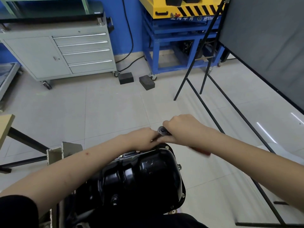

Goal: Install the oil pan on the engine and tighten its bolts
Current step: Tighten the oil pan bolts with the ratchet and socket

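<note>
A glossy black oil pan [148, 176] sits on the engine below me, with small bolts along its flange, one of them a flange bolt [167, 147] at the far rim. Above the pan's far edge a ratchet wrench [162, 130] stands with its round head up; its reddish handle [201, 151] runs back to the right, blurred. My right hand [181, 127] grips the wrench just behind the head. My left hand [144, 137] holds the wrench's lower part, under the head, with curled fingers. The socket and the bolt beneath it are hidden by my hands.
A grey drawer cabinet on casters [65, 53] and a blue-and-yellow lift stand [177, 38] line the back wall. Two dark blocks [136, 79] lie on the tiled floor. A black-framed board [263, 46] and its legs stand at right. A bench leg [26, 139] is at left.
</note>
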The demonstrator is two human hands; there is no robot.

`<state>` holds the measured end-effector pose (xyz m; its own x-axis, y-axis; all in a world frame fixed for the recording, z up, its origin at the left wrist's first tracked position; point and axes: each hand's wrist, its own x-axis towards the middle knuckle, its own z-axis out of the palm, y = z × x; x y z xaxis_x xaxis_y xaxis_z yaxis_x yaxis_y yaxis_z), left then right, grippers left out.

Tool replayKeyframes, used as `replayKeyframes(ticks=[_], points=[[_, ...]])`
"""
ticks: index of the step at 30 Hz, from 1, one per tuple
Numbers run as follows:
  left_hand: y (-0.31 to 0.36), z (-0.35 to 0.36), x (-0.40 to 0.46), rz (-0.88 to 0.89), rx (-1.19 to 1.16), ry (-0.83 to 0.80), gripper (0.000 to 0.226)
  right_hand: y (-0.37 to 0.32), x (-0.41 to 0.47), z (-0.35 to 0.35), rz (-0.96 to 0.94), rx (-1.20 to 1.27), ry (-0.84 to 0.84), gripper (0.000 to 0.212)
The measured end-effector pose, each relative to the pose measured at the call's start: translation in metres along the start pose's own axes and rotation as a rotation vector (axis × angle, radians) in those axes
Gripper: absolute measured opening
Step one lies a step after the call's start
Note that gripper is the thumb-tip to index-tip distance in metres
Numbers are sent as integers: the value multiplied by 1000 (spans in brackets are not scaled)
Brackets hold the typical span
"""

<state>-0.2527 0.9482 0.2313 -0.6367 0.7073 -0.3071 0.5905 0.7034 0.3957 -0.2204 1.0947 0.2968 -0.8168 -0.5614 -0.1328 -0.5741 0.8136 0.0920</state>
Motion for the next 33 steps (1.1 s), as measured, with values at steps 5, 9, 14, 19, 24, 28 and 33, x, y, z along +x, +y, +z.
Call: replayKeyframes(ticks=[5,9,14,19,24,28,33], points=[[4,2,2,-13,18,20,36,0,-1,0,33,36,-14,35],[7,1,4,2,-1,-42,40,11,1,-5,-208,-138,11,24],[7,-1,2,-34,-69,-93,28,-3,-1,-3,3,-16,-21,39],[9,2,4,-25,-70,-34,37,3,-2,-5,-90,-72,-15,20],[9,0,6,18,-126,-44,35,4,-1,-3,-211,-148,69,20],[4,-1,-1,-43,-64,-12,34,-5,0,-3,29,-8,-57,36],[5,2,1,20,18,27,34,4,1,-4,-147,-161,4,16]])
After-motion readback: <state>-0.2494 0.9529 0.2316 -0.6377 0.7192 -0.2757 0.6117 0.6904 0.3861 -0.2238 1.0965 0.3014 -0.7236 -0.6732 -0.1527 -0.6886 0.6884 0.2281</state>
